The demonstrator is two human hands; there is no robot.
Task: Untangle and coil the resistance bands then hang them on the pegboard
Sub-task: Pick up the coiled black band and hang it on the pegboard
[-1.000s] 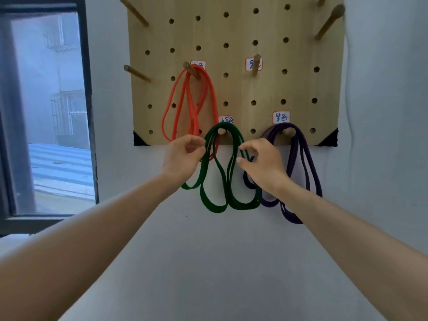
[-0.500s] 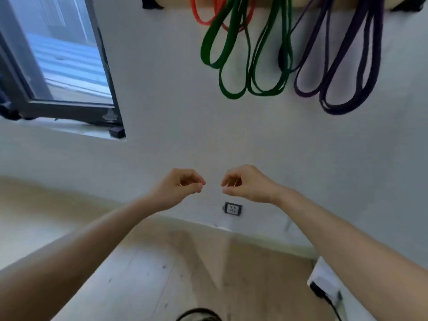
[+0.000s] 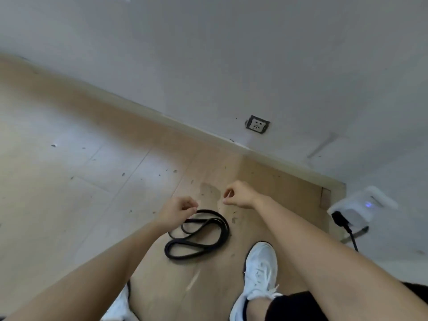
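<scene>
A black resistance band (image 3: 196, 237) lies in loose tangled loops on the wooden floor in front of my feet. My left hand (image 3: 178, 210) hovers above its far end with the fingers curled in and nothing held. A little to the right, my right hand (image 3: 238, 194) is also curled shut and empty, above bare floor. The pegboard and the hung bands are out of view.
My white shoe (image 3: 259, 272) stands just right of the band, the other shoe (image 3: 120, 306) at the bottom edge. A wall socket (image 3: 257, 124) sits low on the white wall. A white device (image 3: 361, 207) with a black cable lies at the right by the skirting.
The view has tipped down from the pegboard to the floor. Both hands let go of the green band and dropped low; the black band has come into view.
</scene>
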